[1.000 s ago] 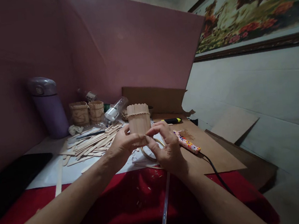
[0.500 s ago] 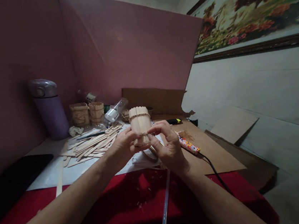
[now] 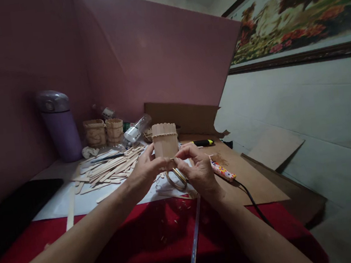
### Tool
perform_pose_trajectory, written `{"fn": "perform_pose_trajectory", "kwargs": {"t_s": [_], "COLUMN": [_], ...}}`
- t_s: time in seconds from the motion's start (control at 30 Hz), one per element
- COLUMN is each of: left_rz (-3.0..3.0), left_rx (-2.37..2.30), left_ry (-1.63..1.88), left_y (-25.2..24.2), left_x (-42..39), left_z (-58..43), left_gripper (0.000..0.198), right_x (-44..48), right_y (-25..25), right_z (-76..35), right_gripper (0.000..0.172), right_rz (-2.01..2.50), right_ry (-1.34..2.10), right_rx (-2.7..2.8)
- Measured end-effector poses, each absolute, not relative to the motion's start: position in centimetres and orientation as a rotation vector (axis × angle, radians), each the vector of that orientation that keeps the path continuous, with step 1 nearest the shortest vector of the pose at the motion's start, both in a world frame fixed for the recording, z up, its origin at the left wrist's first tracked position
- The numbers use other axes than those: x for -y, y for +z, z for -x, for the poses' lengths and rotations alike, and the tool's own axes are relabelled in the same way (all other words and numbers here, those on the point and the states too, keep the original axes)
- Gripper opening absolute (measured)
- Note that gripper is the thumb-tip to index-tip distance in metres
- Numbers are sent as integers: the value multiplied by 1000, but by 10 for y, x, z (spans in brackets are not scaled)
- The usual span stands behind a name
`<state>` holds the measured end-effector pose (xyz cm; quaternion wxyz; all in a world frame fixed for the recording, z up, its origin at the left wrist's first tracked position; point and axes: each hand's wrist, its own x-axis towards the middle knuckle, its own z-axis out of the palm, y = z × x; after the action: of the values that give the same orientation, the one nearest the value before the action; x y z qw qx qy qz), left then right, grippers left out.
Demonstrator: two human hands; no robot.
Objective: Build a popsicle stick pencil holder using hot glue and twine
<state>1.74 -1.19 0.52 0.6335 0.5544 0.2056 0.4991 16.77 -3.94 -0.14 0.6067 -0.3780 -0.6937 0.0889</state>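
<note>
Stick cup [image 3: 165, 146] has tipped upright, both hands [image 3: 199, 171] pinching its lower edge, rim clear.

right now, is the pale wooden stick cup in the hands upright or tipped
Upright: the cup has its scalloped edge on top, its thin braided band nearly level.

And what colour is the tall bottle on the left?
The tall bottle is purple, with a greyish lid; the head view shows it best.
</note>
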Motion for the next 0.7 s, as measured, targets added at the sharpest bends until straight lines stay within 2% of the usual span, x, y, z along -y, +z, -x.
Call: {"fn": "perform_pose_trajectory", "kwargs": {"t_s": [0.13, 0.23, 0.33, 0.57, 0.7], "left_rz": [-1248, -1159, -1105, -1095, -1124], "left_rx": [-497, -526, -521, -555, -578], "left_ry": [1138, 1098, 1060, 1083, 1114], "left_y": [5, 6, 8, 9, 8], "left_x": [11, 12, 13, 14, 14], "left_z": [-18, -19, -19, -19, -19], "left_gripper": [53, 50, 47, 40, 46], "right_x": [40, 41, 42, 45, 43], "right_y": [-2, -3, -5, -4, -4], "right_z": [-167, -168, -169, -167, -166], "right_gripper": [8, 5, 10, 5, 6], "right_rz": [858, 829, 820, 813, 840], "right_ry": [208, 242, 267, 197, 188], "right_rx": [1595, 1585, 1578, 1628, 1633]}}
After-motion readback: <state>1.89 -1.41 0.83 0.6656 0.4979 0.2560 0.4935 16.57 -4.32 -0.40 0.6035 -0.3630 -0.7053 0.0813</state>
